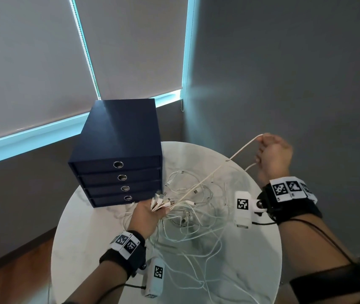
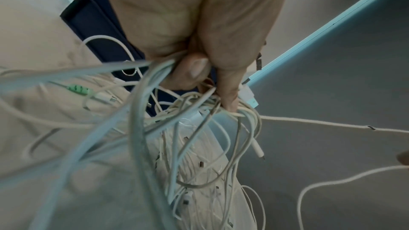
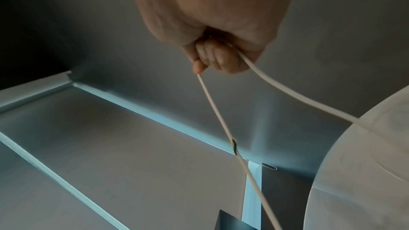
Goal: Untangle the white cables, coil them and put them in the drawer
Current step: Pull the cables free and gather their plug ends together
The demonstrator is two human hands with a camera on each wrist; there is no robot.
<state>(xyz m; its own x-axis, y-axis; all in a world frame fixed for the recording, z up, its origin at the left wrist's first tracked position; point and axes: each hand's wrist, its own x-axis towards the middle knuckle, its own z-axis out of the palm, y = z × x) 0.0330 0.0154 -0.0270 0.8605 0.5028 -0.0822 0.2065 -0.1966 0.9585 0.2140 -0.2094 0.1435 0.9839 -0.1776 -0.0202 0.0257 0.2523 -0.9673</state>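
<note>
A tangle of white cables point(image 1: 193, 218) lies spread over the round white table point(image 1: 91, 255). My left hand point(image 1: 150, 212) grips a bunch of cable ends with plugs point(image 1: 160, 201) just in front of the drawer unit; in the left wrist view its fingers point(image 2: 197, 69) curl around many strands point(image 2: 155, 111). My right hand point(image 1: 272, 154) is raised beyond the table's right edge, fist closed around one white cable point(image 1: 225, 163) pulled taut out of the tangle. In the right wrist view that cable point(image 3: 218, 116) runs down from the curled fingers point(image 3: 212, 57). All drawers are closed.
A dark blue unit of several drawers point(image 1: 117, 154) with ring pulls stands on the back left of the table. Grey walls and window blinds point(image 1: 32, 62) are behind. Wooden floor point(image 1: 14, 270) shows at the lower left.
</note>
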